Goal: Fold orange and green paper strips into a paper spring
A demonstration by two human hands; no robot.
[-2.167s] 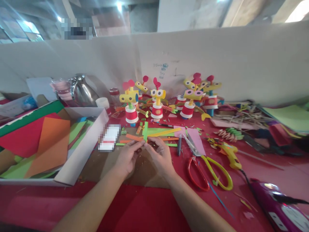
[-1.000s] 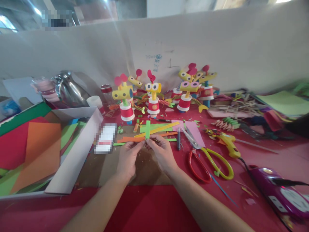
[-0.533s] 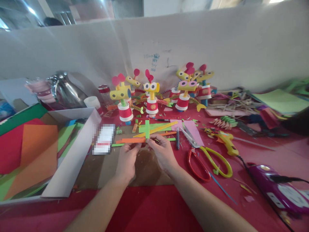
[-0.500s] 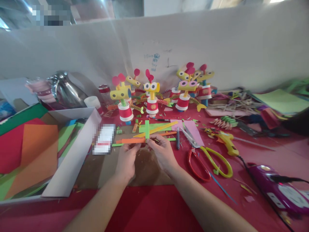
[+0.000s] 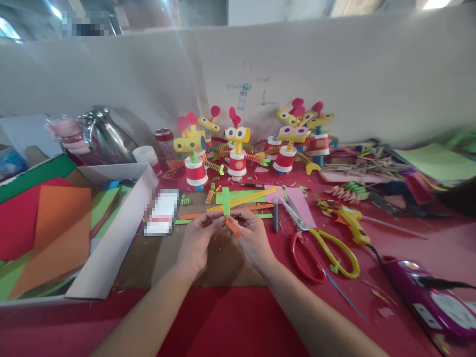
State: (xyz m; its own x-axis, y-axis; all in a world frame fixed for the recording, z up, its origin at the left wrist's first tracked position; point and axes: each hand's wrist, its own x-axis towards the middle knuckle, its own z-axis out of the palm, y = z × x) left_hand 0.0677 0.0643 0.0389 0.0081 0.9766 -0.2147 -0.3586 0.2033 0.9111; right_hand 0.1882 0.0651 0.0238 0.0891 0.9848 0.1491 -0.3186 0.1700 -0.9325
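Observation:
My left hand (image 5: 195, 243) and my right hand (image 5: 253, 238) meet over a brown cardboard sheet (image 5: 219, 263), fingers pinched. Between the fingertips they hold a green paper strip (image 5: 225, 201) standing upward and an orange paper strip (image 5: 232, 227) folded across it. More green, yellow and orange strips (image 5: 245, 199) lie flat just beyond my hands. Behind them stand several paper-cup figures (image 5: 236, 153) with yellow heads and spring arms.
Red and yellow scissors (image 5: 323, 248) and a pen (image 5: 275, 215) lie to the right, then a yellow glue gun (image 5: 349, 220) and a purple device (image 5: 427, 302). A white box (image 5: 111, 248) of coloured paper sits left, a metal kettle (image 5: 104, 136) behind it.
The orange strip, which stretched out to the left, is now folded over and points down to the right between my fingertips. Both hands stayed in place.

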